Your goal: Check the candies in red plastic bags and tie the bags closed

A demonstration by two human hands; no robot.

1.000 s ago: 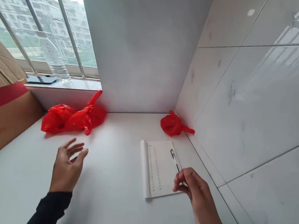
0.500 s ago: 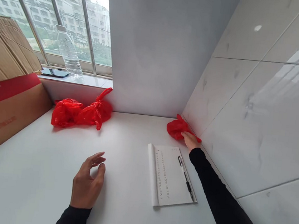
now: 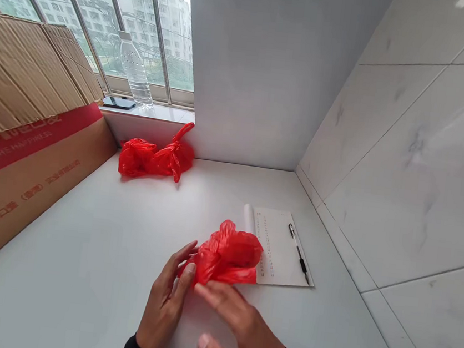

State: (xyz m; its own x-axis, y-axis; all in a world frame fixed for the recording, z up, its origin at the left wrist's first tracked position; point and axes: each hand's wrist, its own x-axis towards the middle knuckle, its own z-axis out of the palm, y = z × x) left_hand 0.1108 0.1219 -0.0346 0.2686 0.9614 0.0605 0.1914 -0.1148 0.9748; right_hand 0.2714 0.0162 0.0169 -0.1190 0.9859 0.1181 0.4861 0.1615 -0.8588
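A crumpled red plastic bag point(image 3: 232, 253) is in front of me, covering the lower left part of an open notebook point(image 3: 282, 266). My left hand point(image 3: 166, 300) grips the bag's left edge, thumb in front and fingers behind; the fingertips are partly hidden by the plastic. Just below the bag, my right hand point(image 3: 250, 329) is open and slightly blurred, its thumb well apart from its fingers. Its fingertips are at the bag's lower edge; whether they touch it I cannot tell. On the notebook's right side lies a pen point(image 3: 298, 255).
Two more red bags point(image 3: 156, 157) lie against the back wall. A cardboard box point(image 3: 35, 174) stands along the left side. On the sill are a water bottle point(image 3: 136, 76) and a phone point(image 3: 118, 103). A tiled wall point(image 3: 403, 177) borders the white table point(image 3: 91, 269) on the right.
The red bag has come from the far right corner to the front middle, brought by my right hand, which is now off it. My left hand has moved right and taken hold of the bag.
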